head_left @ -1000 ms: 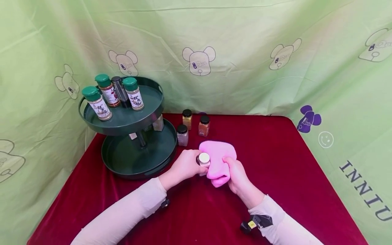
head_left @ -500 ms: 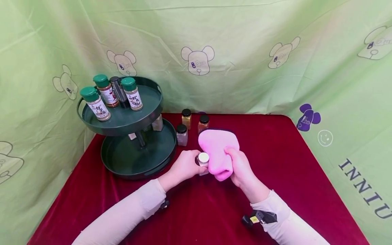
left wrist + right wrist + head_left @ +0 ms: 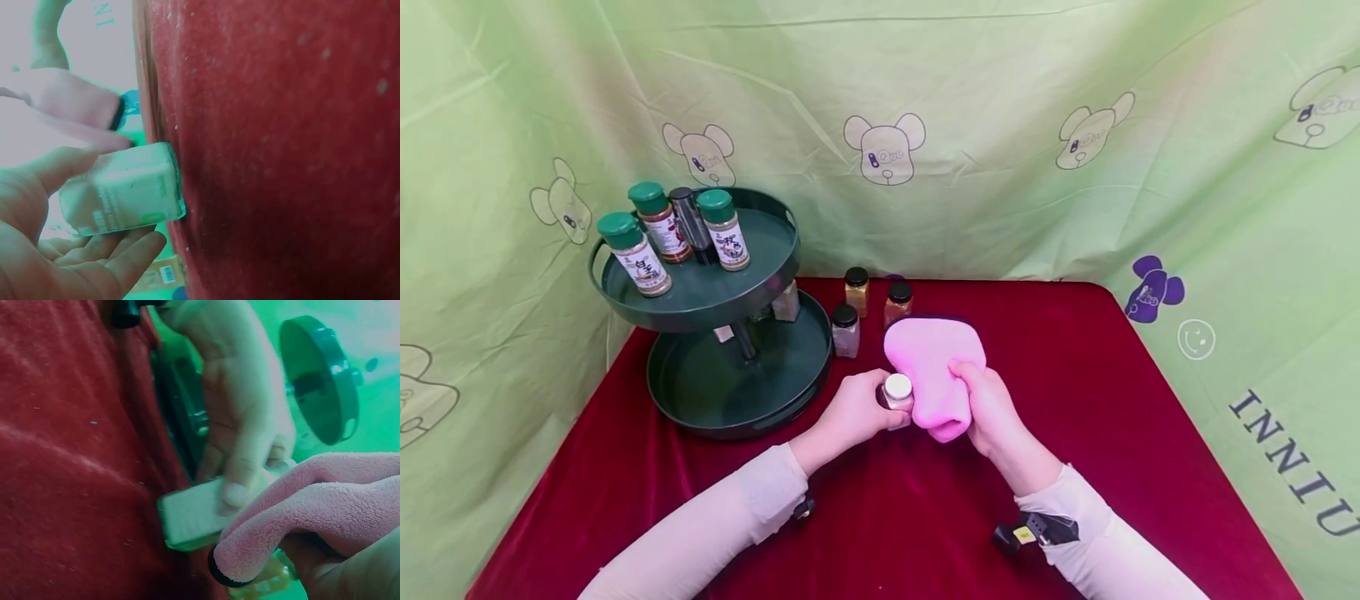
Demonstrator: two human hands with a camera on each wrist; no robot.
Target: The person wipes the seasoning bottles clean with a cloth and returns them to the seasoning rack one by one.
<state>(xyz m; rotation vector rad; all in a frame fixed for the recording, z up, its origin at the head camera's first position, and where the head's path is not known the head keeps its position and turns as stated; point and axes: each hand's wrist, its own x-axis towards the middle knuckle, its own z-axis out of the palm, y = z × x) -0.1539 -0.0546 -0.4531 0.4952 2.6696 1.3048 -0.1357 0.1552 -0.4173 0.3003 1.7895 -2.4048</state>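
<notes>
A small square clear spice jar of pale powder (image 3: pixel 125 190) is held upright by my left hand (image 3: pixel 853 408), thumb on one side and fingers on the other. Its top (image 3: pixel 898 386) looks white in the head view. My right hand (image 3: pixel 996 412) grips a folded pink towel (image 3: pixel 934 367) with a dark edge, the thumb lying on top. The towel overlaps the jar's right side in the head view. In the right wrist view the towel (image 3: pixel 337 500) lies against the upper part of the jar (image 3: pixel 197 515), close to my left thumb.
A dark green two-tier turntable rack (image 3: pixel 730 367) stands at left, with several bottles such as a green-capped shaker (image 3: pixel 636 254) on its top tier. Three black-capped jars stand behind my hands, including a whitish one (image 3: pixel 846 333). Red cloth (image 3: pixel 1075 375) covers the table.
My right hand has raised and shifted the towel slightly away from me, so it now covers part of the orange jar behind. The left hand with its jar has hardly moved.
</notes>
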